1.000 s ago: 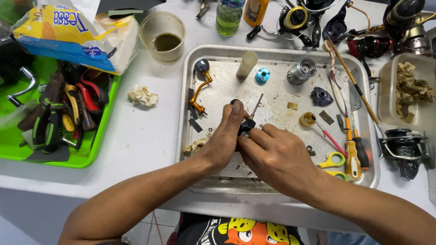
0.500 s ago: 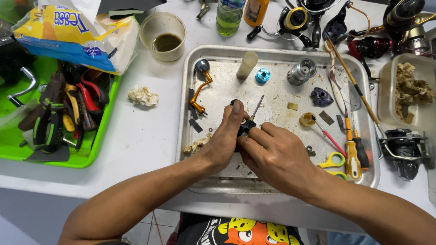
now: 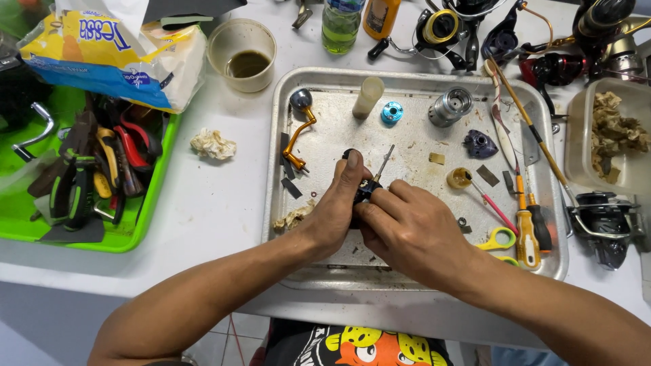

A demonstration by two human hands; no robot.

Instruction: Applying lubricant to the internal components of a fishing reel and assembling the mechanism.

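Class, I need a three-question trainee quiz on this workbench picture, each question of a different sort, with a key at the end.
1. True or false: both hands, left hand and right hand, meet over the metal tray.
2. Which colour is the small round cap on the tray? A red, B blue, C white.
3. What does the green tray hold?

Key: 1 true, they grip a small dark part with a thin rod sticking up. 2 B. 3 Pliers and other hand tools.

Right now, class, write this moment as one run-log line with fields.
left hand: holds small black part | right hand: pinches same part | place: over metal tray | nearby: gold crank handle, screwdrivers
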